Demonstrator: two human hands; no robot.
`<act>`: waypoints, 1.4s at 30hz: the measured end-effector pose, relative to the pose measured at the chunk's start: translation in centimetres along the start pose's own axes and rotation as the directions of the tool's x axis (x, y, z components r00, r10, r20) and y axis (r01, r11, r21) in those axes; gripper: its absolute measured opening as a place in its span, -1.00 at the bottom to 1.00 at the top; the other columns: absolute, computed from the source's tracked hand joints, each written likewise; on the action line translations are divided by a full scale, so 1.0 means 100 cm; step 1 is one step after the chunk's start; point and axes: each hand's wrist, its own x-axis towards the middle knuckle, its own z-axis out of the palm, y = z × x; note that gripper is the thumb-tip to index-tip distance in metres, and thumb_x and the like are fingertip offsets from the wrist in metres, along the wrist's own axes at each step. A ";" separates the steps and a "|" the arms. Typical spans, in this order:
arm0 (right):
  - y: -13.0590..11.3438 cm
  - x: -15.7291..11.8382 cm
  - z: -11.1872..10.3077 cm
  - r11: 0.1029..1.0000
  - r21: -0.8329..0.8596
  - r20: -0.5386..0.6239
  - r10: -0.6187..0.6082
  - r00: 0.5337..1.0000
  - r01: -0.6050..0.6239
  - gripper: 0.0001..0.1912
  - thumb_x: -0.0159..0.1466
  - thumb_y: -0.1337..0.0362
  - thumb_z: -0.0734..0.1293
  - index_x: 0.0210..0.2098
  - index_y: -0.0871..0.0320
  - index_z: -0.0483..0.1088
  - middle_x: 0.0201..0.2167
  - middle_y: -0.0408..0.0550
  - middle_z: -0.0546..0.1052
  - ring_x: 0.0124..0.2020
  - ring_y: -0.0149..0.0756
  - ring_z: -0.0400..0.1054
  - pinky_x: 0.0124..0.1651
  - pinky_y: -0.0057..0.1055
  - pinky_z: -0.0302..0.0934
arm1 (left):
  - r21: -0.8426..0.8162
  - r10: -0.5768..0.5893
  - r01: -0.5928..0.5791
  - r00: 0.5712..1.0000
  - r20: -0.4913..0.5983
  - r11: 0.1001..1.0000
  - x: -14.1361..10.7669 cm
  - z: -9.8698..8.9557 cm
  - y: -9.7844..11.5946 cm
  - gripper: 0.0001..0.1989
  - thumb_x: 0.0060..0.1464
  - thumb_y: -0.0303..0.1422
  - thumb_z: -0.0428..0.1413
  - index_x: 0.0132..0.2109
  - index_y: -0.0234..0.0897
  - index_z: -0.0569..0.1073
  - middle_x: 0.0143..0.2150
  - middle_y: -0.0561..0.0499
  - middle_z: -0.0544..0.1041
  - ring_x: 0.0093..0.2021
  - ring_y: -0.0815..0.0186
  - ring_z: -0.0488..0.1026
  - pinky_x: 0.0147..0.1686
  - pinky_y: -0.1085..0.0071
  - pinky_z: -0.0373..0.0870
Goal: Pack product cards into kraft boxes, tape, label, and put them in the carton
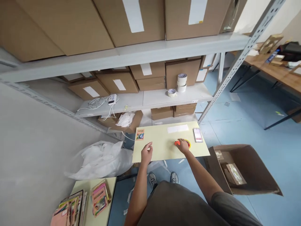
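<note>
- Head view: looking down on a pale yellow desk [162,138], with both grips over its near half.
- At the right grip [182,146]: closed narrow over an orange-and-yellow tool [177,143], back uppermost, covering the tool's middle.
- To the left of those fingers: showing an orange-red end of the tool; to the right, a yellow curved rim with a darker red inside. Looks like a tape dispenser; cannot tell for certain with so much hidden.
- Cannot tell either whether resting on the desk or lifted slightly off it.
- At the left grip [147,152]: loosely curled, with a gap between thumb and fingers, holding nothing visible. Placed near the front edge of the desk, well apart from the tool.
- Just beyond the tool, towards the far edge: lying flat, a white paper strip [178,128].
- Near the tool on its right: lying by the desk's right edge, a phone [198,135], screen blurred.
- At the far left corner, beyond the left grip: lying flat, a small pink booklet [140,134].
- Around the desk: behind, a metal shelf [131,105] with cardboard boxes [150,82]; to the right, on the floor, an open carton [252,166].
</note>
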 end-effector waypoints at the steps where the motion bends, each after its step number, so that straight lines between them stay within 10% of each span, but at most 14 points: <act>1: -0.013 0.004 -0.004 0.998 0.045 -0.036 -0.047 0.998 0.049 -0.66 0.35 0.28 0.30 0.07 0.16 0.53 0.07 0.16 0.61 0.16 -0.05 0.44 0.15 -0.25 0.30 | 0.007 0.003 -0.003 1.000 -0.018 1.000 -0.002 -0.005 -0.002 -0.65 0.24 -0.26 0.10 0.10 -0.23 0.59 0.10 -0.18 0.65 0.08 0.16 0.60 -0.10 0.31 0.58; 7: -0.092 0.033 -0.009 0.921 0.247 -0.222 -0.250 0.942 0.302 -0.61 0.40 0.19 0.24 0.12 0.14 0.52 0.09 0.18 0.60 0.14 0.01 0.48 0.22 -0.08 0.37 | 0.024 -0.053 0.057 0.990 -0.129 0.998 -0.028 -0.044 -0.022 -0.64 0.23 -0.24 0.13 0.11 -0.20 0.60 0.13 -0.16 0.64 0.10 0.14 0.59 -0.05 0.26 0.59; 16: -0.175 -0.003 0.041 0.802 0.450 -0.063 -0.410 0.910 0.393 -0.46 0.39 0.09 0.24 0.32 0.07 0.39 0.29 0.12 0.49 0.32 0.03 0.36 0.25 0.06 0.40 | -0.053 -0.191 0.184 0.925 -0.329 0.982 -0.092 -0.104 -0.054 -0.63 0.22 -0.26 0.17 0.14 -0.21 0.59 0.14 -0.18 0.63 0.17 0.11 0.57 0.15 0.14 0.53; 30: -0.235 -0.056 0.082 0.834 0.322 -0.023 -0.467 0.884 0.449 -0.44 0.40 0.17 0.27 0.37 0.09 0.35 0.37 0.13 0.41 0.40 -0.02 0.28 0.42 0.05 0.22 | -0.153 -0.238 0.204 0.938 -0.251 0.967 -0.113 -0.169 -0.095 -0.57 0.20 -0.29 0.19 0.20 -0.21 0.55 0.23 -0.20 0.58 0.26 0.08 0.51 0.21 0.12 0.50; 42: -0.294 -0.019 0.101 0.727 0.382 0.134 -0.655 0.744 0.571 -0.38 0.41 0.21 0.27 0.44 0.08 0.26 0.44 0.11 0.31 0.46 -0.03 0.18 0.48 0.04 0.13 | -0.150 -0.263 0.217 0.847 -0.462 0.965 -0.115 -0.190 -0.102 -0.46 0.20 -0.23 0.21 0.31 -0.13 0.47 0.32 -0.18 0.50 0.22 0.11 0.53 0.09 0.21 0.56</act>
